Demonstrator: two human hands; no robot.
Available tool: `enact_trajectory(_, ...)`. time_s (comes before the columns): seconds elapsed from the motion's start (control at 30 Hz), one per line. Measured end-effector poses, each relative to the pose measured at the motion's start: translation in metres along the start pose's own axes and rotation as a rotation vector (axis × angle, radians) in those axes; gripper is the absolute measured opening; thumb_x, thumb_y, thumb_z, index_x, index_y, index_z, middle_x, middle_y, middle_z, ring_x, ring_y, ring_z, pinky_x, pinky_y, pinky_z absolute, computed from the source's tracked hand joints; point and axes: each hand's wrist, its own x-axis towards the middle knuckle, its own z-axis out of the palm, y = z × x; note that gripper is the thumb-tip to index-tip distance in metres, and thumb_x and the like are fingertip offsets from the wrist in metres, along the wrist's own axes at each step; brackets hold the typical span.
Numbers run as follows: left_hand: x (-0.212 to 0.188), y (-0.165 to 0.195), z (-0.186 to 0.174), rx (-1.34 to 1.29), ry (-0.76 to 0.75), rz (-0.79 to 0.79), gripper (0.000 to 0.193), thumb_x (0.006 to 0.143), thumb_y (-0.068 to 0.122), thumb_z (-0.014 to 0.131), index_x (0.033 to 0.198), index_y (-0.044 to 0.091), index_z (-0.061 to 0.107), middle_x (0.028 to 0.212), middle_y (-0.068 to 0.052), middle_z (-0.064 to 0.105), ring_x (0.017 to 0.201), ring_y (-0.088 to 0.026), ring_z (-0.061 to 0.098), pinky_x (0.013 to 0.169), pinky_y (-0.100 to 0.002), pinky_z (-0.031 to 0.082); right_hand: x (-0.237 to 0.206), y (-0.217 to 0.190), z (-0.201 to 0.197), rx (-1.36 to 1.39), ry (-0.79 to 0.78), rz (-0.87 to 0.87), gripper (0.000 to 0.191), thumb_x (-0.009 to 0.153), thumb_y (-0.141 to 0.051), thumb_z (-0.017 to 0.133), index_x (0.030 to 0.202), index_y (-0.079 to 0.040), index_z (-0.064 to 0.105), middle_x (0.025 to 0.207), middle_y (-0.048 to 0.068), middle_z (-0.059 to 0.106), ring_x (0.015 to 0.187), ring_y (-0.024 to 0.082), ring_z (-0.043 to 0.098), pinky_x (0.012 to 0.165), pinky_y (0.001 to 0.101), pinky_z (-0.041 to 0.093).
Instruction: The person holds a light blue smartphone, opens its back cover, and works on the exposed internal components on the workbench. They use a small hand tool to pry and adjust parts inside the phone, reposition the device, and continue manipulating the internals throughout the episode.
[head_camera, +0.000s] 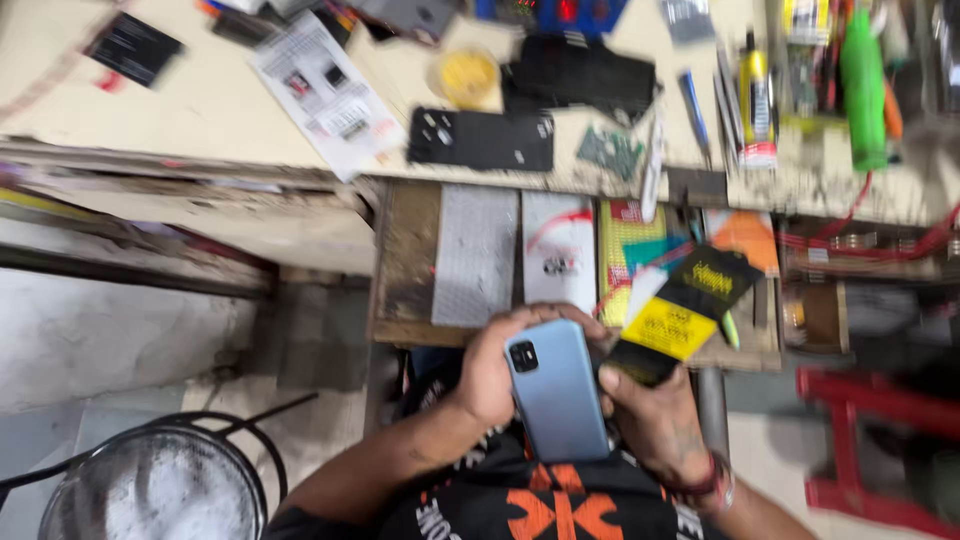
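Blue-grey and glossy, a smartphone (557, 390) lies back-up in the lower middle of the view, its camera block at the top-left corner. The left hand (497, 375) cups it from the nine o'clock side, fingers curled over the phone's top edge and thumb tucked along its left side, so the grip is closed around the body of the phone. The right hand (655, 420), at three o'clock of the phone, touches its right edge and also pinches a flat black and yellow packet (680, 315), which angles up toward one o'clock; that hand is closed on the packet's lower end. A beaded bracelet (708, 485) circles the right wrist. Just below the hands is the person's black shirt with orange print (560, 510). Above the hands, at twelve o'clock, an open wooden drawer (405, 260) holds flat packets side by side. Beyond it runs a cream workbench (200, 100), cluttered: a black phone back cover (482, 139) lies near its front edge, a small yellow tub (467, 76) behind that, a printed paper sheet (325, 92) toward eleven o'clock, and a green bottle (862, 90) at two o'clock. A round metal stool (150, 480) sits at eight o'clock; a red frame (860, 450) stands at four o'clock. Everything is motion-blurred.
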Motion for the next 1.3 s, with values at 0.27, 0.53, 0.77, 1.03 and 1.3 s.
enact_trajectory(0.27,-0.009,-0.01,0.01,0.016,-0.02,0.011,0.059,0.109,0.04,0.036,0.13,-0.012,0.057,0.139,-0.023,0.059,0.117,-0.037,0.066,0.103,-0.055,0.056,-0.005,-0.007,0.001,0.129,-0.085,-0.087,0.027,0.09,0.003,0.073,0.117,0.001,0.07,0.09,0.008,0.072,0.071,0.014,0.065,0.063,0.0271,0.052)
enact_trajectory(0.53,-0.01,-0.006,0.01,0.096,-0.027,0.023,0.059,0.108,0.039,0.037,0.131,-0.011,0.057,0.137,-0.02,0.061,0.106,-0.035,0.069,0.099,-0.047,0.056,0.0,-0.003,0.009,0.145,-0.07,-0.142,0.013,0.093,0.002,0.077,0.103,0.002,0.07,0.086,0.008,0.071,0.07,0.015,0.065,0.063,0.0272,0.052)
enact_trajectory(0.77,-0.007,-0.004,0.013,0.181,-0.001,0.049,0.057,0.106,0.037,0.038,0.131,-0.01,0.058,0.128,-0.02,0.063,0.103,-0.033,0.069,0.097,-0.045,0.056,0.007,-0.014,0.02,0.111,-0.049,-0.192,0.012,0.091,0.001,0.077,0.101,0.001,0.07,0.085,0.006,0.071,0.069,0.013,0.065,0.061,0.0267,0.052)
enact_trajectory(1.03,0.001,-0.003,0.019,0.289,0.066,0.043,0.052,0.108,0.034,0.035,0.129,-0.007,0.06,0.117,-0.016,0.069,0.104,-0.024,0.068,0.098,-0.039,0.055,0.015,-0.023,0.025,0.032,0.014,-0.249,0.017,0.088,0.001,0.077,0.104,-0.001,0.071,0.092,0.004,0.072,0.074,0.012,0.066,0.064,0.0263,0.053)
enact_trajectory(1.3,0.004,0.0,0.022,0.361,0.058,0.052,0.052,0.11,0.033,0.036,0.139,-0.005,0.058,0.121,-0.016,0.07,0.105,-0.023,0.068,0.096,-0.036,0.054,0.024,-0.021,0.018,-0.04,0.044,-0.27,0.019,0.087,0.001,0.077,0.105,-0.001,0.07,0.092,0.003,0.072,0.074,0.012,0.065,0.062,0.0261,0.051)
